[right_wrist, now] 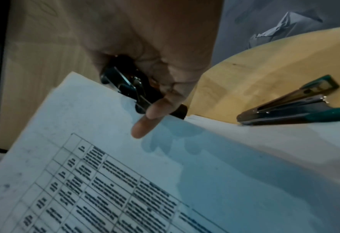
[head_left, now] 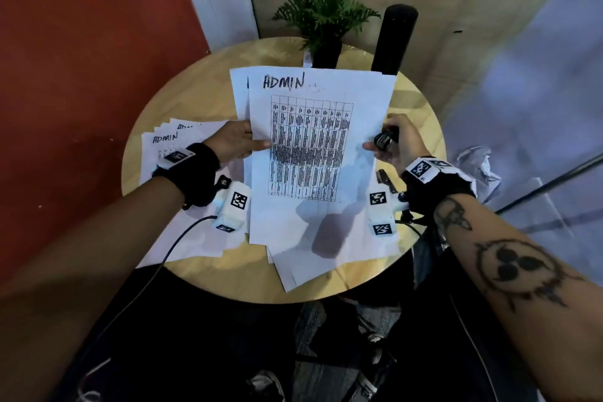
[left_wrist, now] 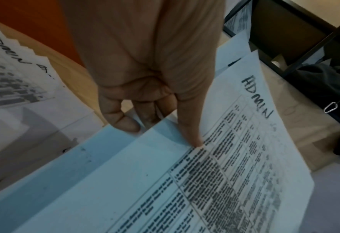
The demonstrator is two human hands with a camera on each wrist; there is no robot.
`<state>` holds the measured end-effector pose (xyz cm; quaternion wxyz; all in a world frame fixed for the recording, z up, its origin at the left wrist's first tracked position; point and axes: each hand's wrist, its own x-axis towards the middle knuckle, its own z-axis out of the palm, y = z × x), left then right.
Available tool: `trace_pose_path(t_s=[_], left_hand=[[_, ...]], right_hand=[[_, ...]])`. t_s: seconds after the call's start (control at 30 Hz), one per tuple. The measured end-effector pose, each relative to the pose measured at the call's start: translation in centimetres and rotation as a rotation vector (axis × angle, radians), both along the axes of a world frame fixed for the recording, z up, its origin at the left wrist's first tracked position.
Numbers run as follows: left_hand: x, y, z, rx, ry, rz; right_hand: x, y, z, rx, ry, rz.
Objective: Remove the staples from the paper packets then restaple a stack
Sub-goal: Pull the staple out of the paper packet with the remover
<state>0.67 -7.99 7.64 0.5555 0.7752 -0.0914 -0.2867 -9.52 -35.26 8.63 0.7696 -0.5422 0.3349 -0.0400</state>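
The held packet [head_left: 313, 153], headed "ADMIN", hung lifted above the middle of the round surface [head_left: 182, 91], over loose sheets [head_left: 306, 264] lying toward 6 o'clock. My left hand [head_left: 233, 142] pinched its 9 o'clock edge, thumb on top and fingers [left_wrist: 121, 121] curled beneath. My right hand [head_left: 396, 145] pinched the 3 o'clock edge with one fingertip while the other digits were clamped round a small dark tool [right_wrist: 129, 86], which I took for the staple remover. I could not make out any staple in the packet. A fanned pile of further packets [head_left: 169, 147] lay at 9 o'clock, touching my left wrist; the green-tipped stapler [right_wrist: 292, 107] lay at 3 o'clock, just beside the paper. A potted plant [head_left: 323, 23] and a dark cylinder [head_left: 394, 39] stood at 12 o'clock.

Risks, as I judged them: the right hand's divided grip could let the sheets slide apart and fall among the loose ones; the tool's metal could tear the margin; a wrist sweep could nudge the stapler over the near rim.
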Motion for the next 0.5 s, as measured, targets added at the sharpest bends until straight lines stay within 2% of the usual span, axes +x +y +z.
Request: trace_pose_path(t_s=[0.23,0.5], left_hand=[[-2.4,-0.2,2.8,0.019,-0.016,0.010],[-3.0,-0.2,3.5,0.030,-0.095,0.033]], right_hand=[[-0.4,0.8,2.7,-0.160,-0.123,0.083],[-1.2,0.8,3.8,-0.211,-0.158,0.079]])
